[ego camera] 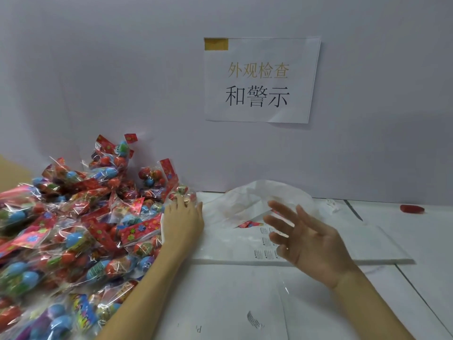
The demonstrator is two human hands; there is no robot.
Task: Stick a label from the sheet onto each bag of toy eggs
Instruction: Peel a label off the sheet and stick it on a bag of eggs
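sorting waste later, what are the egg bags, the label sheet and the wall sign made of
Egg bags: thin clear plastic film, glossy, crinkled with glints. Label sheet: probably paper labels on a white backing. Wall sign: plain matte printed paper, corner curling.

Clear bags [73, 217] hold red, blue and green eggs under red flowered headers — white label sheet [267, 244], black print; a red object [412, 208] lies apart.
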